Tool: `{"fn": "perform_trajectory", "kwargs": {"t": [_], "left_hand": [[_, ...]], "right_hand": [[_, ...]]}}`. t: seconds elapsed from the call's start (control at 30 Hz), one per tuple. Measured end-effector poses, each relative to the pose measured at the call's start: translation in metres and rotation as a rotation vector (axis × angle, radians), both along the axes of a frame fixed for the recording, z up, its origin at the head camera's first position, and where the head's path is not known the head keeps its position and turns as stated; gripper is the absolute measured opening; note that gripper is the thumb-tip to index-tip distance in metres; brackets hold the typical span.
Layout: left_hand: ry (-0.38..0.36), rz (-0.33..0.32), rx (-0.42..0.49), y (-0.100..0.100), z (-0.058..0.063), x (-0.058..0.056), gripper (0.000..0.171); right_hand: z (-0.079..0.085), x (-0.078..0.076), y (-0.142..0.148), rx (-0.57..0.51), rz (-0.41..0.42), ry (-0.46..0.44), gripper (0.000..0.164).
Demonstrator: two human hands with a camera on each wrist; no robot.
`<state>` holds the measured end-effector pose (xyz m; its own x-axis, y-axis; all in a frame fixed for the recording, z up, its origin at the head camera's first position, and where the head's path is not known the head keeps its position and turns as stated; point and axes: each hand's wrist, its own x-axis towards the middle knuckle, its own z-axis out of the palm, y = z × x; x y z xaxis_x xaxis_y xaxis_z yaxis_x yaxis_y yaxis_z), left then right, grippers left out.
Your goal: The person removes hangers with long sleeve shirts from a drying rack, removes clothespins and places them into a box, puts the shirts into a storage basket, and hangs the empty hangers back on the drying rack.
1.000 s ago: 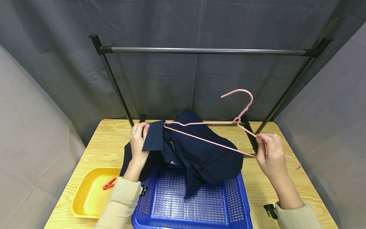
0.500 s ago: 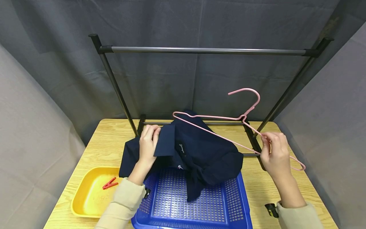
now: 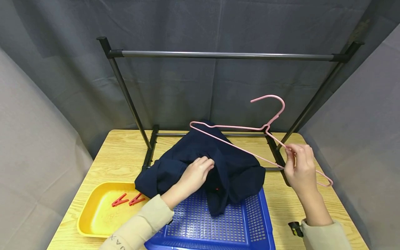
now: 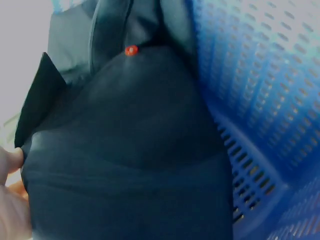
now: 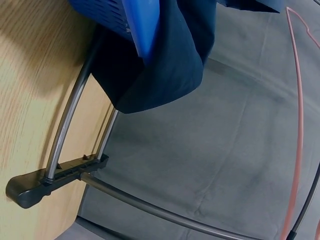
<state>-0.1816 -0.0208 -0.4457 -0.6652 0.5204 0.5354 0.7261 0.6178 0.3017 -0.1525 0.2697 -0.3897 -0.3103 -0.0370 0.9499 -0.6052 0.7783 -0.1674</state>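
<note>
A dark navy shirt (image 3: 175, 159) lies bunched over the back of the blue basket (image 3: 268, 222), its far part reaching up behind the pink hanger. My left hand (image 3: 194, 175) is over the middle of the shirt. In the left wrist view, thumb and fingers of the left hand (image 4: 11, 200) pinch the edge of the shirt (image 4: 130, 120), and a red button shows on the cloth. My right hand (image 3: 300, 170) grips one side of the pink hanger (image 3: 273, 119), raised to the right with its hook upward. The right wrist view shows the hanger (image 5: 300, 125) beside the shirt (image 5: 165, 75).
A yellow tray (image 3: 90, 211) with two red clothespins (image 3: 120, 200) sits at the left. Behind the basket stands a dark metal rack, its top rail (image 3: 225, 55) running across. The rack's black foot (image 5: 30, 190) rests on the wooden table (image 3: 287, 208).
My left hand has moved right and down from the collar to the shirt's middle, and the collar flap no longer shows. The hanger has shifted slightly right. A second clothespin has come into view.
</note>
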Motion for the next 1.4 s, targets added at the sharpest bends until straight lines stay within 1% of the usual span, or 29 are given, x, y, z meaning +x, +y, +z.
{"fn": "perform_trajectory", "kwargs": {"t": [0.13,0.23,0.33,0.43,0.6,0.77,0.83,0.97,1.13,1.23,1.4], "left_hand": [[0.038,-0.019,-0.077,0.009,-0.009,0.004,0.004],[0.072,-0.027,-0.144,0.014,-0.015,0.007,0.005],[0.088,-0.036,-0.219,0.017,-0.025,0.009,0.005],[0.079,-0.049,-0.291,0.02,-0.035,0.011,0.008],[0.049,-0.089,-0.404,0.025,-0.05,0.015,0.011],[0.047,-0.12,-0.523,0.029,-0.062,0.018,0.018],[0.049,-0.133,-0.57,0.03,-0.067,0.019,0.021],[0.057,-0.16,-0.632,0.028,-0.077,0.019,0.022],[0.081,-0.18,-0.752,0.022,-0.088,0.02,0.029],[0.077,-0.187,-0.82,0.019,-0.091,0.021,0.034],[0.039,-0.195,-0.856,0.016,-0.092,0.022,0.036]], "right_hand": [[-0.001,0.0,0.0,-0.003,-0.001,-0.004,0.029],[-0.001,0.0,-0.001,-0.01,0.0,0.0,0.022],[-0.002,-0.001,-0.002,-0.017,0.005,0.008,0.018],[-0.002,-0.001,-0.002,-0.021,0.011,0.013,0.018],[-0.002,-0.001,-0.002,-0.013,0.01,0.005,0.007],[-0.003,0.0,-0.002,0.001,0.008,-0.009,0.008],[-0.004,0.0,-0.002,0.006,0.007,-0.014,0.012],[-0.004,0.0,-0.002,0.015,0.01,-0.022,0.023],[-0.005,0.0,-0.003,0.017,0.016,-0.025,0.029],[-0.006,0.0,-0.004,0.015,0.019,-0.022,0.029],[-0.007,-0.001,-0.005,0.013,0.028,-0.015,0.03]]}}
